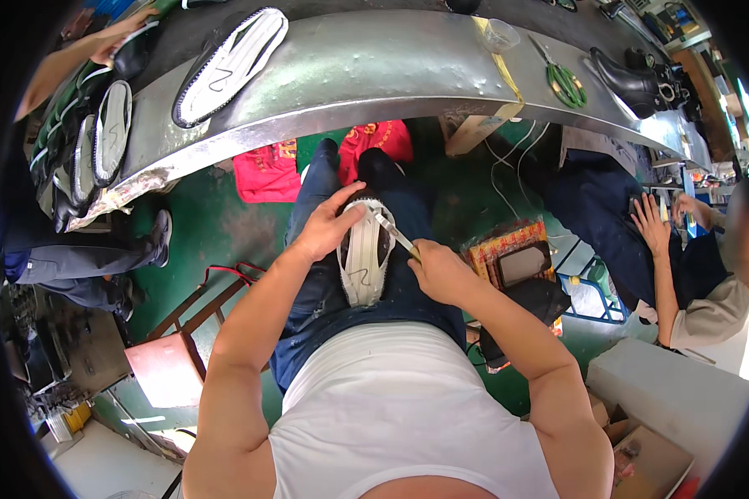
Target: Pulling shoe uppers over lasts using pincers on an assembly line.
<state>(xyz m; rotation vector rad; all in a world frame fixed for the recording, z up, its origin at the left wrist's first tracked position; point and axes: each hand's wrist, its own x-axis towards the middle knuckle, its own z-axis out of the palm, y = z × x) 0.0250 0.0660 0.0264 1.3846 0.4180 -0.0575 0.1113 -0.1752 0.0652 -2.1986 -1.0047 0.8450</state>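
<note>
On my lap lies a shoe (364, 258), its pale underside turned up and one end pointing away from me. My left hand (331, 226) is closed around the far end of this shoe, thumb on the underside and fingers at the outer edge. In my right hand (443, 272) is a slim tool with a flat metal blade (398, 234); its handle is mostly hidden in the fist. The blade slants to the upper left, its tip at the right rim of the shoe near the far end. Whether the tip touches is hard to tell.
A metal-topped bench (374, 62) crosses in front, bearing another upturned shoe (233, 71), green-handled scissors (567, 83), a clear cup (500, 35) and black boots (628, 81). A co-worker's hand (129, 33) handles shoes at left. Another person (707, 283) sits at right. A stool (168, 370) stands lower left.
</note>
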